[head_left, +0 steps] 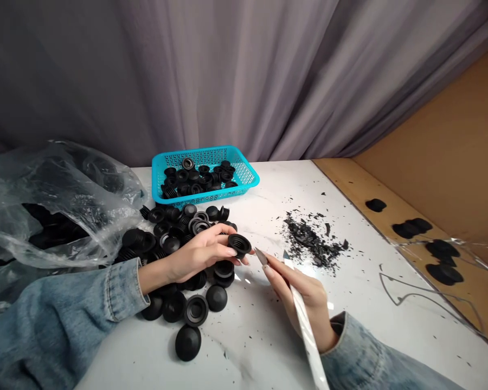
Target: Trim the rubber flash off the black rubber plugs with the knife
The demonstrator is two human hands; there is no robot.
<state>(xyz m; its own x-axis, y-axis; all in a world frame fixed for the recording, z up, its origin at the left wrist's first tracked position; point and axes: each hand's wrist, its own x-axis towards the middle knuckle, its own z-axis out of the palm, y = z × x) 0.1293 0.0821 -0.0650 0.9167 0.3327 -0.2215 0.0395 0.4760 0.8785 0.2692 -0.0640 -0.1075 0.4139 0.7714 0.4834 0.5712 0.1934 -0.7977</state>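
Between its thumb and fingers my left hand (211, 246) holds a round black rubber plug (239, 245), its ribbed hollow side tilted up. My right hand (299, 292) is closed on a knife with a short pointed metal blade (261, 257), whose tip is close to the plug's rim. A long white marbled handle-like strip (309, 338) runs from under this hand to the bottom edge; I cannot tell whether it belongs to the knife. Around and under my left hand lies a heap of similar black plugs (196, 310), some dome up, some hollow side up.
Behind the heap stands a blue perforated basket (250, 176) with many black plugs inside. Black shavings (313, 238) are scattered on the white tabletop to the right. A clear plastic bag (65, 179) with black pieces lies left. More black pieces (443, 257) and a grey wire loop (390, 292) are far right.
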